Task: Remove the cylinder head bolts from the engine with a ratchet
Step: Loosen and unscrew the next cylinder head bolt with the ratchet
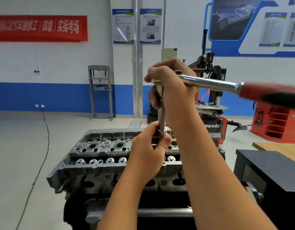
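A ratchet head is gripped by the right hand; its socket (above the engine) is pinched by the left hand.

Engine on grey floor

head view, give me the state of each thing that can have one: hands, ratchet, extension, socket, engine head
right hand: grips the ratchet's head end
left hand: holds the socket
ratchet: raised, handle pointing right
extension bar: upright below the ratchet head
socket: on the bar's lower end, above the engine
cylinder head: uncovered, valve springs showing
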`<action>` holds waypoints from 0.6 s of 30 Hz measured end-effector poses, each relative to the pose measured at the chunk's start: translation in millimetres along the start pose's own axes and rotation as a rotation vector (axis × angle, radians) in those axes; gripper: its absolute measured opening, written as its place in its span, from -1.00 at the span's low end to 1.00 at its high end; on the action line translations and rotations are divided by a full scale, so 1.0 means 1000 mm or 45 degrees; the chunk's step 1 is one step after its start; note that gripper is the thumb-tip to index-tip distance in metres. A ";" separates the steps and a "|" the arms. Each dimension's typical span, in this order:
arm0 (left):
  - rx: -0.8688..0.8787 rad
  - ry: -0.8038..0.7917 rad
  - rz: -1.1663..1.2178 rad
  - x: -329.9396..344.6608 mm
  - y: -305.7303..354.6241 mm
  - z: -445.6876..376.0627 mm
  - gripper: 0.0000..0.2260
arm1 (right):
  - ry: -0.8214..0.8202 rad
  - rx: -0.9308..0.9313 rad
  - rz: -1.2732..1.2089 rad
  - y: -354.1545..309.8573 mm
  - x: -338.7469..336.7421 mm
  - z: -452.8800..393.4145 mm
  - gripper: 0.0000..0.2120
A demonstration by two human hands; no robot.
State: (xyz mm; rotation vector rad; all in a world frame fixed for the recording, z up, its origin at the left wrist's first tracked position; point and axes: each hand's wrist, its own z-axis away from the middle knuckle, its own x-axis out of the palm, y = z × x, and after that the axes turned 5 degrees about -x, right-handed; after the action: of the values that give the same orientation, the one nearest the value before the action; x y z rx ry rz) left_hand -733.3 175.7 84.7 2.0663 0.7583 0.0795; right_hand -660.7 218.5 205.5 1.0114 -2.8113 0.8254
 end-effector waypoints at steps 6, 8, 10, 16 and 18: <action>-0.033 -0.019 0.002 0.000 -0.002 0.000 -0.56 | -0.195 0.389 -0.491 -0.007 -0.024 -0.008 -0.92; -0.032 0.051 0.014 0.005 -0.002 -0.002 -0.59 | -0.061 0.213 -0.333 -0.004 -0.023 -0.004 -0.86; -0.043 0.076 0.025 0.007 -0.005 -0.003 -0.68 | 0.057 -0.070 -0.021 -0.001 -0.018 0.000 -0.87; -0.015 -0.057 -0.067 -0.003 -0.003 0.000 -0.86 | -0.116 -0.023 0.105 -0.004 -0.005 0.000 -0.93; -0.033 -0.107 -0.056 -0.005 -0.002 0.000 -0.87 | -0.180 0.229 -0.231 -0.008 -0.011 -0.002 -0.93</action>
State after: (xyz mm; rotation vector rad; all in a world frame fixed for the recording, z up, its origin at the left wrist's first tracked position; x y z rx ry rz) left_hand -738.1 174.2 84.5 2.0147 0.7472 -0.0217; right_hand -647.5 221.3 208.6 1.3787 -2.7400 1.0369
